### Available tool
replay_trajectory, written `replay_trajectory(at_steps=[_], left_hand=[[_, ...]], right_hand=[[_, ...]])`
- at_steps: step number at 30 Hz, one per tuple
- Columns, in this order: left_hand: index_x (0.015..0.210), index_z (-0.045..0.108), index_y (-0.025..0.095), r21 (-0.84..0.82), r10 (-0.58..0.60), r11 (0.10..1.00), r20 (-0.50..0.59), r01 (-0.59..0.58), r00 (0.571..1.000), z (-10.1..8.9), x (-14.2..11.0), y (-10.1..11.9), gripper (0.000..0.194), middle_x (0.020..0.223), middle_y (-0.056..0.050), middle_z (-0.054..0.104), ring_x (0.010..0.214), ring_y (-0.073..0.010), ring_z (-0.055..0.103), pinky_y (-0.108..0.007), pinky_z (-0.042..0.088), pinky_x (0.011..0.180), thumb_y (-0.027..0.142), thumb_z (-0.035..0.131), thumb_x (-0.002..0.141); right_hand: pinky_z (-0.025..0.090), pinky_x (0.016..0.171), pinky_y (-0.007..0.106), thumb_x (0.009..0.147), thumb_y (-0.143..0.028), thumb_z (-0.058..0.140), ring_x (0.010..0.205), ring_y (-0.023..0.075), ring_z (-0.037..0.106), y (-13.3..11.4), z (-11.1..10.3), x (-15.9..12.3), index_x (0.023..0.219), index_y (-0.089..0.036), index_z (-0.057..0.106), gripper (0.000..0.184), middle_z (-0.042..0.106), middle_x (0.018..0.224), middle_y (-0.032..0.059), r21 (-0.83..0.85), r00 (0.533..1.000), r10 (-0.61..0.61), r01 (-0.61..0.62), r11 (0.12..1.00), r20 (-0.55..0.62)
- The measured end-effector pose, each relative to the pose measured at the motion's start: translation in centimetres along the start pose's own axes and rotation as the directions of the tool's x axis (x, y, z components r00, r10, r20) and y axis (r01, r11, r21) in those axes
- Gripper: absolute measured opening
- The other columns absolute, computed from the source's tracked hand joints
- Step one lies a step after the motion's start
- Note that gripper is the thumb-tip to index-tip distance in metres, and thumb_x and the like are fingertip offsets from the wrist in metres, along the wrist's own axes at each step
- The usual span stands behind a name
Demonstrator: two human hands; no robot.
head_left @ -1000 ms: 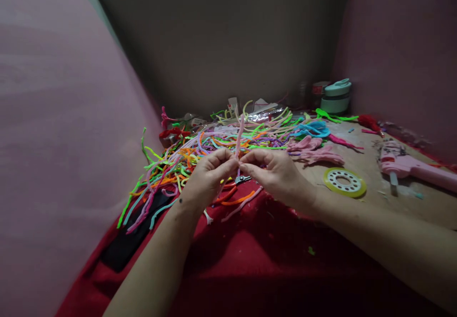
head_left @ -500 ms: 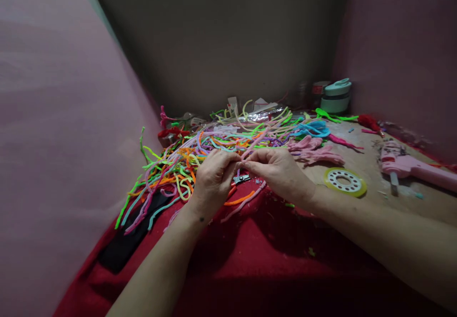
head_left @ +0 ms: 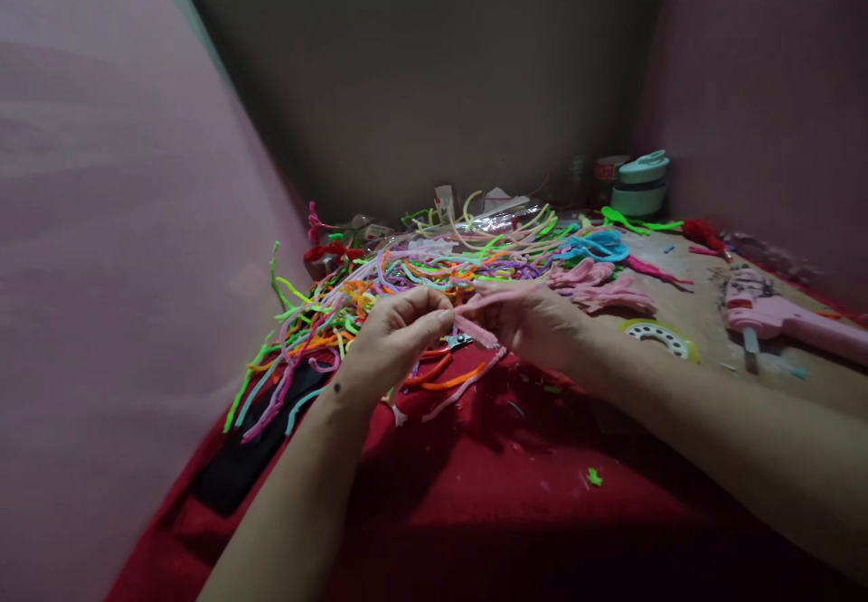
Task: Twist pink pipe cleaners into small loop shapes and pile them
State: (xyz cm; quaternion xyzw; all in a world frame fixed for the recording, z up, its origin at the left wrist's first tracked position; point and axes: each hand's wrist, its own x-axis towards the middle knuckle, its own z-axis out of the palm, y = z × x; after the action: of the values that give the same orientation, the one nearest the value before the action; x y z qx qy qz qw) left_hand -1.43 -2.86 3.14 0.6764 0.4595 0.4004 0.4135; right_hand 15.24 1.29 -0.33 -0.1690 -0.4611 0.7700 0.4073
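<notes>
Both my hands meet over a red cloth (head_left: 515, 484), pinching one pale pink pipe cleaner (head_left: 478, 331). My left hand (head_left: 393, 340) has its fingertips closed on one end of it. My right hand (head_left: 533, 322) is closed round the other part, which bends across its fingers. Just behind them lies a big heap of pipe cleaners (head_left: 407, 281) in green, orange, pink, purple and blue. Small metal cutters (head_left: 461, 342) peek out under my hands.
Pink twisted shapes (head_left: 600, 286) and a blue one (head_left: 597, 245) lie at the right of the heap. A yellow-rimmed tape reel (head_left: 661, 338), a pink glue gun (head_left: 779, 317) and a mint-lidded jar (head_left: 641, 184) stand further right. Pink walls close both sides.
The pink pipe cleaner stood upright between my fingers a second ago; it is now bent down flat across my right hand. My right forearm has moved over part of the tape reel.
</notes>
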Motion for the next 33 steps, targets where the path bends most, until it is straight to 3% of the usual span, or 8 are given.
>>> replay_trajectory(at_steps=[3, 7, 13, 18, 25, 33], left_hand=[[0.072, 0.056, 0.014, 0.097, 0.004, 0.995, 0.032, -0.007, 0.999, -0.1, 0.0, 0.2, 0.018, 0.062, 0.002, 0.049, 0.055, -0.0074, 0.043, -0.020, 0.033, 0.053, 0.031, 0.058, 0.076], [0.073, 0.058, 0.014, 0.170, 0.029, 0.985, -0.006, -0.027, 1.000, -0.1, 0.1, 0.1, 0.017, 0.065, 0.001, 0.054, 0.059, -0.0090, 0.048, -0.021, 0.037, 0.056, 0.030, 0.056, 0.078], [0.070, 0.057, 0.014, 0.064, -0.027, 0.997, -0.060, 0.031, 0.998, 0.3, 0.3, -0.2, 0.014, 0.054, 0.004, 0.051, 0.045, -0.0060, 0.043, -0.018, 0.035, 0.044, 0.027, 0.061, 0.074], [0.072, 0.053, 0.016, -0.149, -0.134, 0.981, -0.033, 0.127, 0.990, 0.8, 0.4, -0.7, 0.017, 0.050, 0.004, 0.054, 0.039, -0.0072, 0.045, -0.018, 0.037, 0.036, 0.030, 0.063, 0.073], [0.068, 0.052, 0.014, -0.125, -0.135, 0.985, -0.106, 0.122, 0.985, 1.5, 0.5, -0.5, 0.018, 0.052, 0.002, 0.057, 0.041, -0.0087, 0.052, -0.019, 0.042, 0.038, 0.027, 0.064, 0.072], [0.068, 0.054, 0.015, 0.097, 0.021, 0.995, -0.286, 0.007, 0.958, 2.2, 0.6, -1.0, 0.012, 0.052, 0.003, 0.056, 0.041, -0.0066, 0.049, -0.017, 0.038, 0.039, 0.024, 0.057, 0.075]], right_hand=[[0.033, 0.049, 0.022, 0.066, -0.019, 0.066, 0.049, 0.0078, 0.046, -0.2, -0.1, -0.2, 0.058, -0.012, 0.062, 0.011, 0.055, 0.053, 0.0000, -0.070, 0.995, 0.084, -0.079, 0.994, 0.060], [0.028, 0.044, 0.022, 0.068, -0.025, 0.068, 0.046, 0.0070, 0.043, -0.2, -0.1, -0.6, 0.054, -0.012, 0.058, 0.021, 0.052, 0.051, -0.0008, -0.174, 0.986, 0.157, -0.146, 0.974, 0.051], [0.034, 0.049, 0.023, 0.070, -0.026, 0.063, 0.049, 0.0085, 0.047, 0.3, -0.4, -0.6, 0.055, -0.012, 0.060, 0.020, 0.054, 0.053, 0.0004, -0.340, 0.999, 0.039, -0.028, 0.940, 0.026], [0.031, 0.047, 0.023, 0.069, -0.029, 0.063, 0.046, 0.0079, 0.043, 0.4, 0.3, -0.7, 0.059, -0.012, 0.063, 0.020, 0.054, 0.050, -0.0006, -0.476, 0.991, -0.058, -0.008, 0.880, -0.124], [0.026, 0.044, 0.022, 0.071, -0.030, 0.062, 0.043, 0.0054, 0.036, -0.2, 1.8, -1.6, 0.061, -0.012, 0.065, 0.022, 0.054, 0.050, -0.0010, -0.516, 0.961, -0.048, -0.104, 0.850, -0.273], [0.033, 0.046, 0.023, 0.067, -0.023, 0.065, 0.045, 0.0079, 0.044, 0.9, 1.3, -1.2, 0.063, -0.012, 0.068, 0.012, 0.060, 0.053, 0.0019, -0.413, 0.979, -0.004, -0.081, 0.907, -0.201]])
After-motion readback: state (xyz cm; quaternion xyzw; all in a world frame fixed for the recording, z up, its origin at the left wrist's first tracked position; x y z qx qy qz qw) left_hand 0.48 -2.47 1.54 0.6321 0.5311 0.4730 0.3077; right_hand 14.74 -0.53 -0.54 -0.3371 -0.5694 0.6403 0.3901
